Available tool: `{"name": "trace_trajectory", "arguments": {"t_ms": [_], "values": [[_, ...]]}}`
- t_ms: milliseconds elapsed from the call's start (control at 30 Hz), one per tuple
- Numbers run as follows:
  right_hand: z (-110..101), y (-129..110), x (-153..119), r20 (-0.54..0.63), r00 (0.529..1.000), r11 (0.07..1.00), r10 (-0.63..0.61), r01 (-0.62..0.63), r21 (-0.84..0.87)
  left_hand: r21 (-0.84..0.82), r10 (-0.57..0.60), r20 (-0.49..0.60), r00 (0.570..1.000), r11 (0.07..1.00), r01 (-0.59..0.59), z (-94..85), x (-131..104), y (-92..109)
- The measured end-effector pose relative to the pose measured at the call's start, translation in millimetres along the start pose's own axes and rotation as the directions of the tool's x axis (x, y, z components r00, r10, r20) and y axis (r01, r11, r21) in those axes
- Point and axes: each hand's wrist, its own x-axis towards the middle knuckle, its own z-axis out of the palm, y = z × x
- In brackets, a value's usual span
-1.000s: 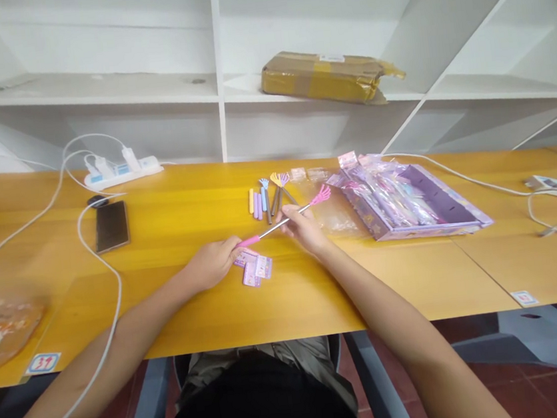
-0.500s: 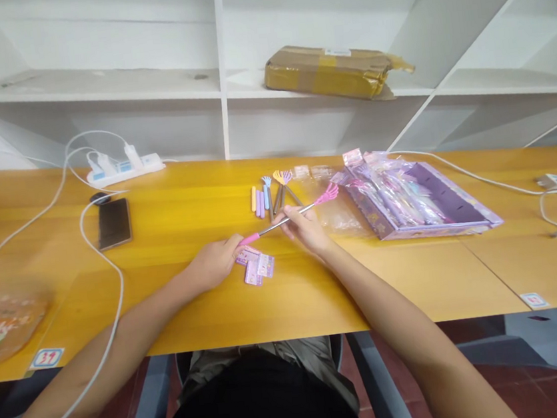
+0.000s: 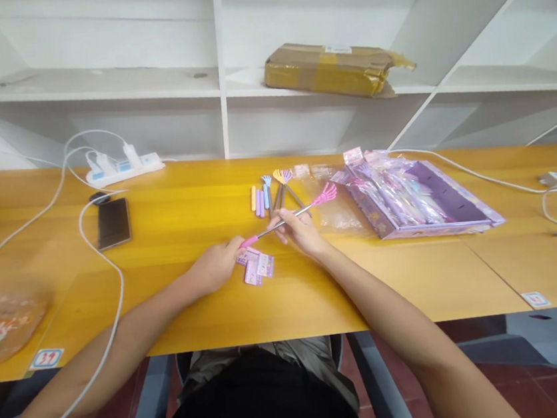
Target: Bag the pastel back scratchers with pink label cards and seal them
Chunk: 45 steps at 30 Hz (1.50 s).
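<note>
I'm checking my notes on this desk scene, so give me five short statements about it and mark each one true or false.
1. The left hand grips one end of the pink back scratcher. True.
2. The right hand is touching the power strip. False: it is on the pink back scratcher too.
3. The purple tray has plastic packets in it. True.
4. The phone lies on the shelf. False: it lies on the desk.
5. Small printed cards lie beside the left hand. True.
</note>
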Motion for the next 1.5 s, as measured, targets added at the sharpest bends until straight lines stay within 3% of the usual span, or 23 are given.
{"name": "trace_trajectory", "arguments": {"t_ms": [100,167,233,333,467,667,800,1000,1133,1333,1500], "values": [[-7,3,4,0.027,0.999,1.000,0.022,-0.021,-0.014,0.041,0.005,0.000,1.000,0.999,-0.005,-4.5,4,-3],[-17,4,9,-0.015,1.000,1.000,0.024,-0.024,-0.003,0.074,-0.015,-0.020,1.000,0.997,0.016,-8.7,7,-5],[-30,4,14,-0.134,0.991,1.000,-0.007,0.009,0.016,0.088,-0.029,-0.046,0.999,0.996,0.033,-12.8,8,-6],[-53,3,20,-0.337,0.938,0.997,-0.077,0.082,0.001,0.087,-0.012,-0.076,0.997,0.996,0.019,-17.1,9,-9],[-73,3,22,-0.457,0.877,0.986,-0.147,0.095,-0.135,0.086,0.022,-0.080,0.997,0.996,-0.015,-18.9,9,-9],[-66,2,15,-0.383,0.918,0.953,-0.101,-0.021,-0.301,0.087,0.085,-0.091,0.992,0.993,-0.077,-17.0,8,-7],[-59,-1,13,-0.367,0.926,0.941,-0.083,-0.049,-0.336,0.125,0.169,-0.207,0.964,0.981,-0.145,-13.8,5,-9],[-52,-3,10,-0.317,0.948,0.945,-0.037,-0.071,-0.320,0.207,0.373,-0.452,0.810,0.927,-0.312,-13.9,1,-2],[-47,-3,8,-0.301,0.954,0.954,-0.003,-0.088,-0.286,0.244,0.437,-0.531,0.726,0.900,-0.362,-17.8,0,3],[-42,-4,6,-0.283,0.959,0.948,0.015,-0.104,-0.302,0.231,0.449,-0.544,0.709,0.893,-0.388,-19.3,-1,4],[-37,-5,5,-0.250,0.968,0.929,0.018,-0.109,-0.353,0.219,0.438,-0.538,0.720,0.898,-0.382,-18.9,-1,3]]}}
